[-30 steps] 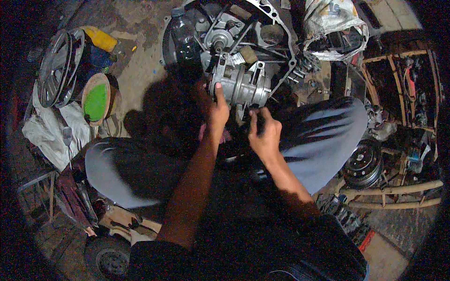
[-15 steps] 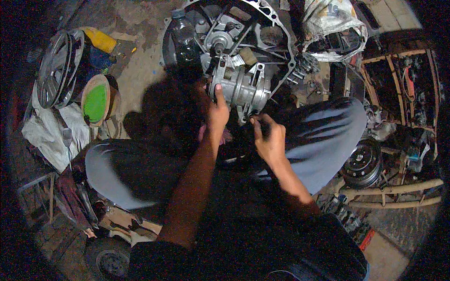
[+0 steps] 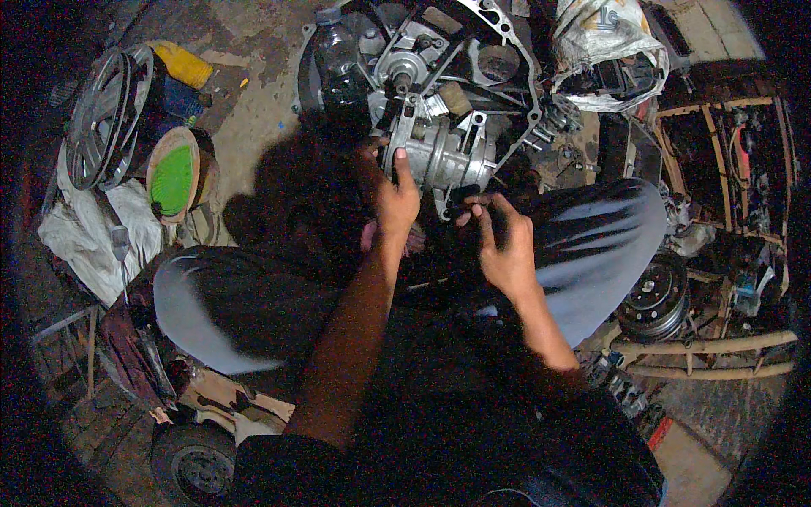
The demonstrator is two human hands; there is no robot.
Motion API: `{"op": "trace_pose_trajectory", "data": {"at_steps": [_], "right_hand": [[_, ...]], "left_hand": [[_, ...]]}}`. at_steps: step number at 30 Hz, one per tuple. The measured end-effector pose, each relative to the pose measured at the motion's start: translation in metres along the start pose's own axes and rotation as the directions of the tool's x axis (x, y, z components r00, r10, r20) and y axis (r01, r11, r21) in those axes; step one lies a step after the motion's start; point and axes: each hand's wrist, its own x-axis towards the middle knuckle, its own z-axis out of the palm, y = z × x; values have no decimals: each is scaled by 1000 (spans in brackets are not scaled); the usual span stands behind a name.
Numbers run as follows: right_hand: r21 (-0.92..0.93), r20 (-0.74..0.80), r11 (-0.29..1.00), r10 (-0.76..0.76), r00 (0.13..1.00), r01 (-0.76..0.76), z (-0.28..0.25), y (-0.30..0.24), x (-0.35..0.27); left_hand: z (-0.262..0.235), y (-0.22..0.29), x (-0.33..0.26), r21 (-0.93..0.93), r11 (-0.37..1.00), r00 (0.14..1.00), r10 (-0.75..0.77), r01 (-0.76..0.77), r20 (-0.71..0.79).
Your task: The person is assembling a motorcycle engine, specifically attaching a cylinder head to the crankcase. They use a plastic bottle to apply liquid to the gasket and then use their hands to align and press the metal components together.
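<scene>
A silver cylindrical metal housing with mounting lugs, resembling a car air-conditioning compressor, is held up in front of me. My left hand grips its left end, thumb on top and fingers curled underneath. Beside the lower right lug is my right hand, its thumb and fingertips pinched together. Something small and dark seems to be at those fingertips, too dim to name. Beyond the housing lies a large open gearbox casing with a shaft inside. A clear plastic bottle stands at the casing's left side.
Wheel covers, a green-lined bowl and a yellow container sit to the left. On the right are a white sack, a steel wheel rim and a wooden rack. A tyre lies lower left.
My right hand has shifted right and slightly up, its fingertips drawing away from the lower lug. My left hand keeps its grip on the housing. The whole view has moved slightly.
</scene>
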Motion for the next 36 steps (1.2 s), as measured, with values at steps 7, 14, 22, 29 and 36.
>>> {"op": "trace_pose_trajectory", "data": {"at_steps": [7, 14, 22, 29, 36], "right_hand": [[-103, 22, 995, 12, 1000, -10, 3, 11, 8], [-282, 195, 956, -21, 981, 76, -17, -8, 15], [-295, 433, 909, -147, 889, 294, -33, 8, 52], [-377, 549, 809, -196, 812, 451, -40, -10, 62], [-450, 699, 578, -247, 671, 681, -38, -1, 56]], "left_hand": [[0, 9, 0, -105, 991, 997, -77, 77, 10], [-1, 11, 3, -90, 996, 999, -19, 15, -37], [-2, 16, 5, -90, 995, 999, -50, 48, -22], [-5, 20, 4, -128, 988, 996, -90, 90, 7], [0, 6, 0, -120, 990, 998, -69, 70, 10]]}}
